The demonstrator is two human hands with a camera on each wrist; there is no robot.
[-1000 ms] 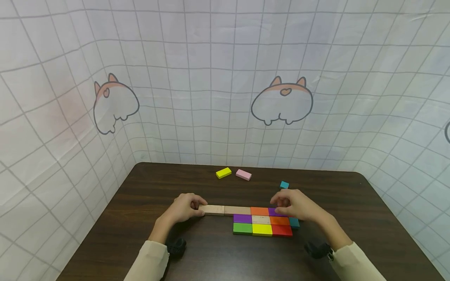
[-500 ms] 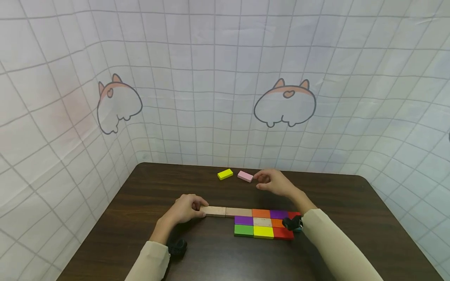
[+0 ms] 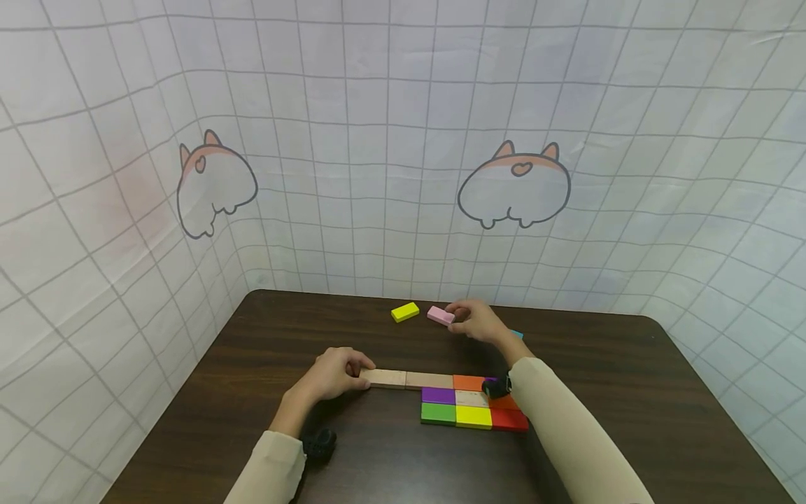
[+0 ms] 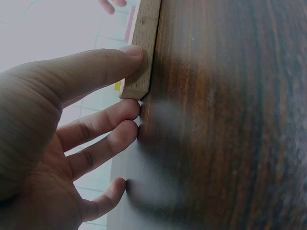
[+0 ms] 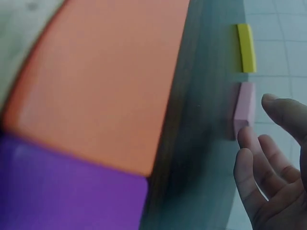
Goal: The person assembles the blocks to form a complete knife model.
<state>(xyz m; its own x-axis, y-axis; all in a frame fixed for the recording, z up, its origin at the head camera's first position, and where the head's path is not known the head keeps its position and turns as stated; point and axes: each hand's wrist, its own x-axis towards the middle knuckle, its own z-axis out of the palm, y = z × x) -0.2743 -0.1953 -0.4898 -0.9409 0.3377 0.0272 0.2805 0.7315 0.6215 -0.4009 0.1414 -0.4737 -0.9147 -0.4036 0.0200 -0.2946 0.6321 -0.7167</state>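
Note:
In the head view my left hand (image 3: 335, 372) pinches the left end of a plain wooden block (image 3: 385, 379), thumb on its near side. The left wrist view has the thumb (image 4: 108, 67) against this block (image 4: 144, 52), with other fingertips at its end and on the table. A second wooden block (image 3: 429, 380) continues the row toward an orange block (image 3: 469, 382). My right hand (image 3: 478, 322) reaches over to a pink block (image 3: 439, 316) at the back. In the right wrist view, its thumb and fingers are spread around the near end of the pink block (image 5: 243, 103).
A loose yellow block (image 3: 405, 312) lies left of the pink one. Flat rows hold purple (image 3: 438, 396), green (image 3: 438, 413), yellow (image 3: 474, 417) and red (image 3: 508, 419) blocks. The right forearm (image 3: 560, 420) covers their right side; a blue block (image 3: 518, 334) peeks out behind it.
My right hand has left the right end of the block rows and moved back and left to the pink block. The left hand stays at the wooden block's end.

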